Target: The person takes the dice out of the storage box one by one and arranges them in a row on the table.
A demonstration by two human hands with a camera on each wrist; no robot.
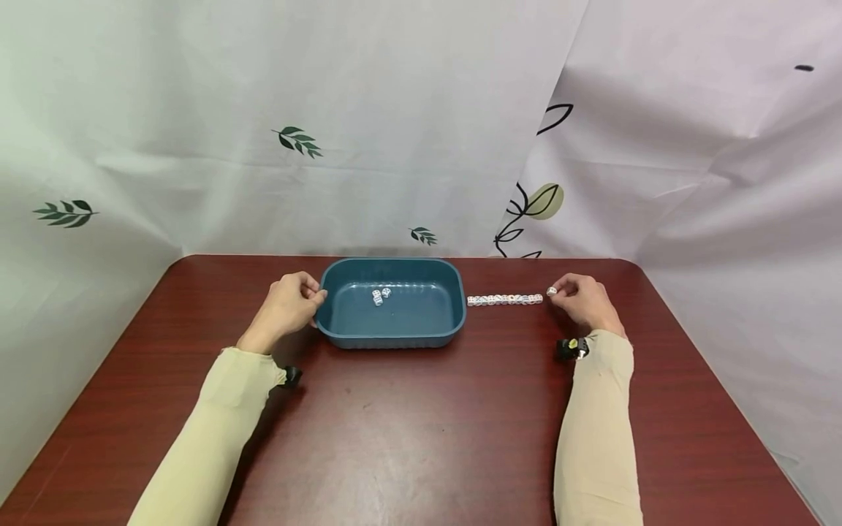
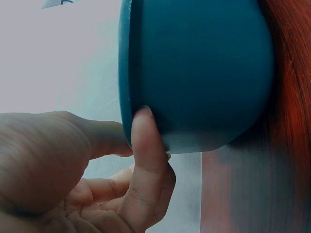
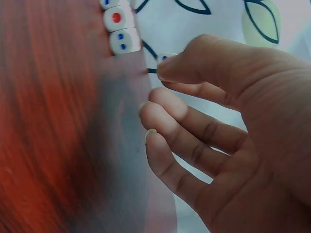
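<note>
A blue rectangular tray (image 1: 388, 341) stands near the back of the table, with three white dice (image 1: 378, 297) grouped on its floor. My left hand (image 1: 289, 307) pinches the tray's left rim; in the left wrist view the index finger (image 2: 148, 145) bends against the outside wall just under the lip. To the right of the tray runs a straight row of white dice (image 1: 505, 299) with red and blue pips. Past the row's right end, my right hand (image 1: 585, 301) pinches a single die (image 1: 552, 291) between thumb and index finger. In the right wrist view its other fingers are spread and bent.
The dark red wooden table (image 1: 395, 438) reaches back to a white cloth backdrop (image 1: 368, 146) with leaf prints. Cloth also hangs along both sides. Each wrist wears a small black camera, such as the right wrist camera (image 1: 572, 348).
</note>
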